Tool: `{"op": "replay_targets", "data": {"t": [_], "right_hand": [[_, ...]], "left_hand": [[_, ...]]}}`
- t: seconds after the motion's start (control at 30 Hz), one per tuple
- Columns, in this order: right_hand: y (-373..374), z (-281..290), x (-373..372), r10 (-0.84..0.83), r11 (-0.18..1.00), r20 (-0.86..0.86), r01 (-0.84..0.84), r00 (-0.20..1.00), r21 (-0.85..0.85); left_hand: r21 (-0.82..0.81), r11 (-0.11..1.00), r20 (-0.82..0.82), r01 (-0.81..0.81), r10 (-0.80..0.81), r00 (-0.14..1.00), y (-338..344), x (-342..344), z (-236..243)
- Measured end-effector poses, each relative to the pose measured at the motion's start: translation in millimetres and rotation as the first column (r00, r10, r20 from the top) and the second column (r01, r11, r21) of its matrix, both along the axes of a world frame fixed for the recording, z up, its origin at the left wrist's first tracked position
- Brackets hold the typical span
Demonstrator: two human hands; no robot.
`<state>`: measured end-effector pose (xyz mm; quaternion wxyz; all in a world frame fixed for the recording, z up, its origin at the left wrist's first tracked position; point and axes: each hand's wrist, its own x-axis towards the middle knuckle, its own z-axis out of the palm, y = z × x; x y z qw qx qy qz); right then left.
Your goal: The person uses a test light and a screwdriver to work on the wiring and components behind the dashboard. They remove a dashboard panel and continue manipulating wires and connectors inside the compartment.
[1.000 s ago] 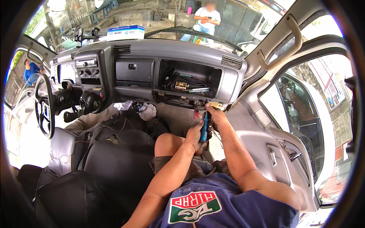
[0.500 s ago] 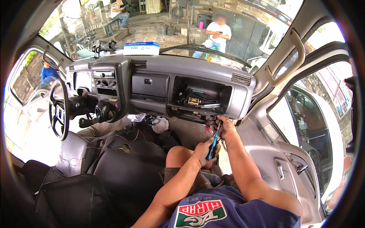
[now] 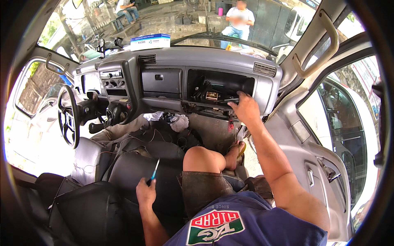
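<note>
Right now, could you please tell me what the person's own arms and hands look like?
The left hand and right hand are bare, with no gloves or wristbands showing. The right arm is uncovered up to the shoulder, beside a navy shirt that looks sleeveless there; the left forearm is uncovered as far as it shows.

Vehicle cab [image 3: 297,162] interior, front.
Dashboard [image 3: 201,57] gives it away: steering wheel [image 3: 69,118] off its left end, black seats [image 3: 129,174] behind it, grab handle [image 3: 335,40] above its right end, wiper [image 3: 213,37] beyond it, yard [image 3: 154,28] with seated people [image 3: 239,29] farther out.
</note>
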<state>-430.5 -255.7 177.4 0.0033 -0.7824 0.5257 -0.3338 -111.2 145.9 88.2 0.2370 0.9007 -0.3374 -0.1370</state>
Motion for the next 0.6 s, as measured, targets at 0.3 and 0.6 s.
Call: {"op": "replay_targets", "data": {"t": [0.3, 0.6], "right_hand": [[-13.1, -39.8, 3.1, 0.281, 0.954, -0.348, -0.299, 0.894, 0.002], [26.7, -37.0, -10.3, 0.303, 0.924, -0.243, -0.347, 0.922, -0.163]], "left_hand": [[0.295, 0.920, -0.074, -0.257, 0.290, 0.954, 63.1, 7.6, -30.3], [-0.292, 0.956, 0.013, 0.009, -0.005, 1.000, -60.0, -10.0, 1.7]]}}
